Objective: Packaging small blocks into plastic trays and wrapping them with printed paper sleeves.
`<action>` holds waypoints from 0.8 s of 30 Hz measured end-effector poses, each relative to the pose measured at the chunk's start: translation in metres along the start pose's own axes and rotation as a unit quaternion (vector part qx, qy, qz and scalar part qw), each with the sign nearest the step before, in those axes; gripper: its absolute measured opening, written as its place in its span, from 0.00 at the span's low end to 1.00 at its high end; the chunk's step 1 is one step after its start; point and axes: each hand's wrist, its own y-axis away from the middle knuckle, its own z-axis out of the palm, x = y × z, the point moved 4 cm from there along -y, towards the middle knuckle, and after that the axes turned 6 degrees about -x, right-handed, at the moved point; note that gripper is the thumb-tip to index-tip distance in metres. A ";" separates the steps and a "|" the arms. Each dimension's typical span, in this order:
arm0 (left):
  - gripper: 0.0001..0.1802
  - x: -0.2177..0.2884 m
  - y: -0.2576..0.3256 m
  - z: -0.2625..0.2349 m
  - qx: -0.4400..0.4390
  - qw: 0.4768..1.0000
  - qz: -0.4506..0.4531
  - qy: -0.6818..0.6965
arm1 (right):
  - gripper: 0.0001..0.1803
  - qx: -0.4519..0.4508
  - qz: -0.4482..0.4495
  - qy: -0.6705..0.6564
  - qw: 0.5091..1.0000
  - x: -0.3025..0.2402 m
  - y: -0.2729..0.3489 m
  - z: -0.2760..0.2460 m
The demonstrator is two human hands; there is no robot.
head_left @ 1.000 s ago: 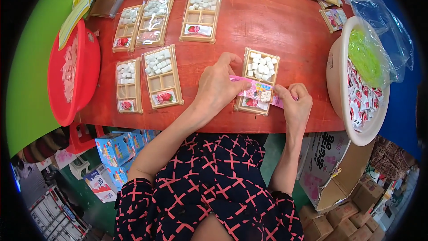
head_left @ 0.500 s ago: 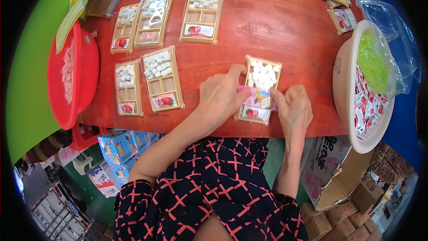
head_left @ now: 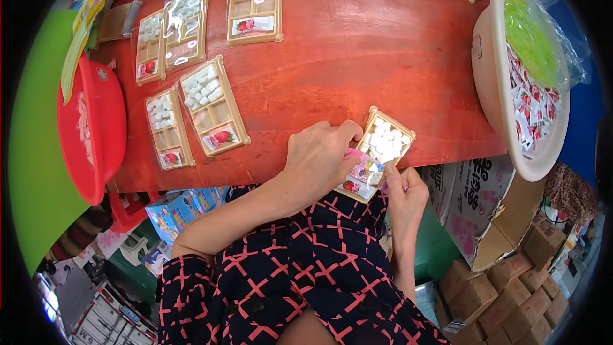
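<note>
A small tan compartment tray (head_left: pixel 408 135) sits tilted at the table's near edge, its lower end overhanging my lap. White marshmallow-like pieces (head_left: pixel 384 140) fill its upper section, and a strawberry-printed sachet (head_left: pixel 355 186) lies in the lower one. Across its middle runs a pink, colourfully printed paper band (head_left: pixel 367 167). My left hand (head_left: pixel 319 156) pinches the band's left end against the tray with its thumb, fingers closed along the tray's side. At the right end, my right hand (head_left: pixel 407 195) holds the band between thumb and curled fingers. The band's ends are partly hidden.
Several similar trays, such as this one (head_left: pixel 240 129), lie on the red table (head_left: pixel 357 45) at left, some under clear plastic. A red basin (head_left: pixel 113 134) stands at the left edge. At right, a white basin (head_left: pixel 488 83) holds strawberry sachets (head_left: pixel 533 105) and green shreds (head_left: pixel 527 41).
The tray and both hands have come nearer to me, over the table's edge, and the tray has turned clockwise. The view has shifted too. Both hands keep hold of the pink band.
</note>
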 end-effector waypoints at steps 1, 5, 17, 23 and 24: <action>0.12 0.000 0.000 0.000 -0.003 1.000 -0.004 0.000 | 0.23 -0.031 0.030 -0.105 0.994 0.007 0.000 0.004; 0.13 -0.003 0.000 0.002 -0.017 0.999 -0.028 -0.018 | 0.23 -0.016 0.034 -0.244 0.969 0.020 0.005 0.019; 0.14 0.007 0.001 -0.020 -0.119 0.878 -0.039 0.463 | 0.21 -0.052 -0.126 -0.492 0.860 -0.002 -0.002 0.002; 0.15 0.007 0.012 -0.041 0.228 0.970 0.000 0.089 | 0.22 -0.047 -0.130 -0.492 0.859 -0.007 -0.014 0.004; 0.15 0.007 0.015 -0.042 0.232 0.969 0.000 0.088 | 0.24 -0.027 -0.130 -0.493 0.860 -0.008 -0.015 0.005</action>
